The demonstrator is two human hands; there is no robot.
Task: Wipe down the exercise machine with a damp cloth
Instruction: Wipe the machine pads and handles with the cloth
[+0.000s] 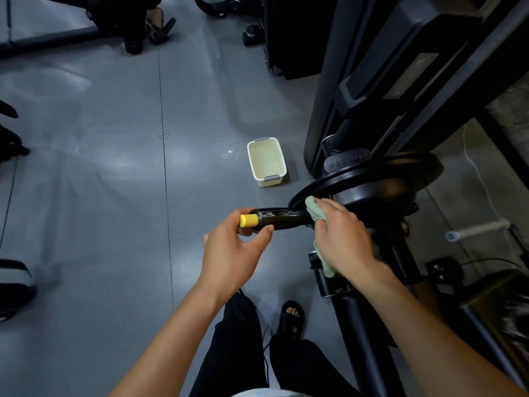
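- My left hand (pixel 232 253) pinched the black, yellow-capped handle (pixel 274 220).
- My right hand (pixel 342 239) gripped the crumpled pale-green cloth (pixel 313 210), wiping it.
- Next, I judged, the black flywheel disc (pixel 369 181).

The exercise machine (pixel 372 179) is black, with a broad round disc lying nearly flat just beyond the right hand (pixel 340 236) and dark upright frame members rising behind it. A black handle (pixel 282 218) with a glossy surface and a yellow end cap (pixel 248 220) sticks out sideways from under the disc, running between the two hands; the left hand (pixel 232 253) pinches it near the cap. The cloth (pixel 315 210) is pale green and crumpled, bunched under the right hand's fingers against the handle's inner end, one tail hanging below the palm.
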